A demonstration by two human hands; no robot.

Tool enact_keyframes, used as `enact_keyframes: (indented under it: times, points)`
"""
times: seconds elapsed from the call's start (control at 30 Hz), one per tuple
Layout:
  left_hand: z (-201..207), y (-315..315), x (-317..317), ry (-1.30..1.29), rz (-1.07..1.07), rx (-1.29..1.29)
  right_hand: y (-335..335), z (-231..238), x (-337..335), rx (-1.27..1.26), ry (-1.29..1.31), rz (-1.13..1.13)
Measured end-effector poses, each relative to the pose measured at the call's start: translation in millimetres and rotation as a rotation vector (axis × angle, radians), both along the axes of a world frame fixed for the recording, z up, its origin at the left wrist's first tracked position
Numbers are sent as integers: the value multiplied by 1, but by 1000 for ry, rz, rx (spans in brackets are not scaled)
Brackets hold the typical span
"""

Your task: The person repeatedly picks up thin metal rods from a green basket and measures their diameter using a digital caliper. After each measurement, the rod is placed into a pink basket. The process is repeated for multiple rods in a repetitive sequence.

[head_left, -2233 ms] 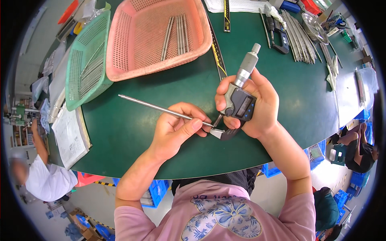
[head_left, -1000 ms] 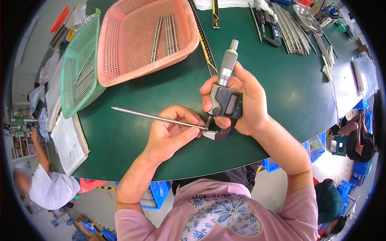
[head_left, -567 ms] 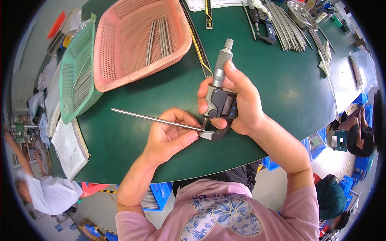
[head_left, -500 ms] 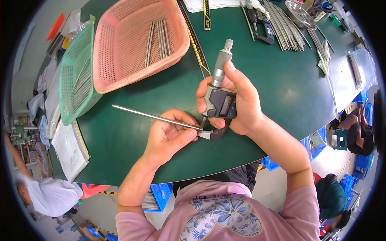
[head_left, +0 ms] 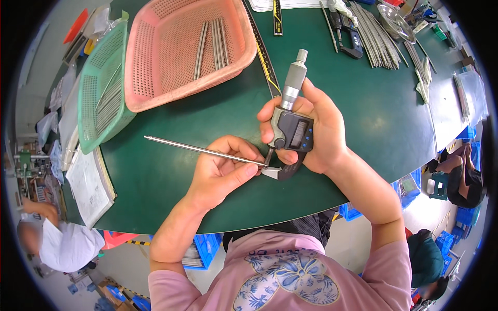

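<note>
My left hand (head_left: 224,170) pinches a thin metal rod (head_left: 189,146) near its right end, between thumb and fingers. The rod slants across the palm, its free end out to the left above the table. A digital micrometer (head_left: 292,127) is gripped in my right hand (head_left: 324,124), its thimble pointing up and its frame at the bottom. The rod's right end lies at the micrometer's jaws, between spindle and anvil; whether both faces touch it I cannot tell. My right thumb lies beside the thimble, no longer over it.
On the green table (head_left: 373,124), a pink basket (head_left: 181,93) holds several rods, and a green basket (head_left: 88,124) beside it holds more. A steel ruler (head_left: 264,59), a second micrometer (head_left: 353,41) and a bundle of rods (head_left: 376,39) lie farther back. Papers (head_left: 89,189) rest at left; other people sit nearby.
The view has shifted slightly, so the baskets appear farther right. My hands keep their hold on the rod and micrometer. The person at left has moved an arm.
</note>
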State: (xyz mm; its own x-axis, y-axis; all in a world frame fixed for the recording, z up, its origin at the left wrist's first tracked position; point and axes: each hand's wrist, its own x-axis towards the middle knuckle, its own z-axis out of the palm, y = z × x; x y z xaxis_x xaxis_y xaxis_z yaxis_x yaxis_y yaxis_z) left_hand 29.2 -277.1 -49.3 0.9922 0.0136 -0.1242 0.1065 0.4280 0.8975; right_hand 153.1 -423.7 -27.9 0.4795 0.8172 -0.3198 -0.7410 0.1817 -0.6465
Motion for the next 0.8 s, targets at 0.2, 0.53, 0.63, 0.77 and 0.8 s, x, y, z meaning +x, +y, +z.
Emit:
enact_keyframes:
  times: [0.2,0.53,0.63,0.77,0.8]
  points:
    - [-3,1,-1,-16,-23,-8,0,0,-2,-22,-36,-6]
    - [1,-1,0,50,-18,52,-1,3,-1,-22,-99,-19]
    - [2,-1,0,43,-11,44,-1,1,-2,9,-86,-17]
    - [0,-1,-1,21,-4,37,0,0,-1,13,-67,-16]
    - [0,-1,-1,17,-2,34,0,0,-1,11,-56,-14]
